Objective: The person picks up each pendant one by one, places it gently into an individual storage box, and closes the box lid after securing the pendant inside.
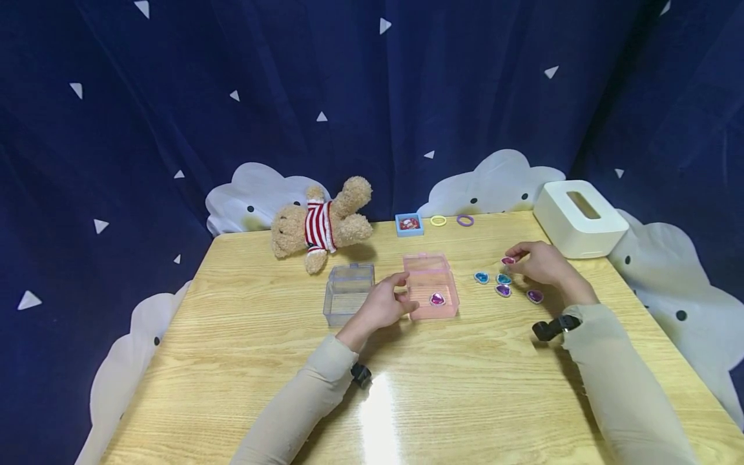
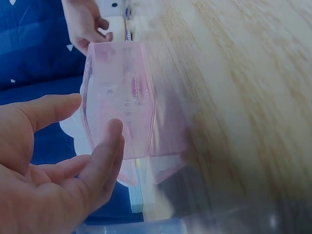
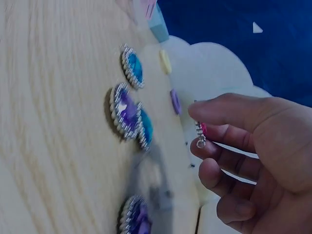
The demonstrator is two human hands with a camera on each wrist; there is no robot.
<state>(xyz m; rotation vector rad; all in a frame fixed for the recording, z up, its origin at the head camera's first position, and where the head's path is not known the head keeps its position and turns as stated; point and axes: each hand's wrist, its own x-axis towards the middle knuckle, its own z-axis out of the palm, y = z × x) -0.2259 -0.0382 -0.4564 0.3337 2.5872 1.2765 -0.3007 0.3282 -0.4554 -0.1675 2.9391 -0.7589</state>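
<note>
In the head view, the right hand (image 1: 540,263) partly hides the red gem charm (image 1: 508,260) its grip pinches above the bench (image 1: 250,329); the left hand (image 1: 383,305) overlaps the pink box (image 1: 433,314), where a magenta gem charm (image 1: 437,299) lies. The left wrist view blurs that charm through plastic; thumb and fingers spread, the left grip holds nothing, contact unclear. The right wrist view alone shows the pinched charm's loop (image 3: 201,144); a purple gem charm (image 3: 136,218) is cut off.
</note>
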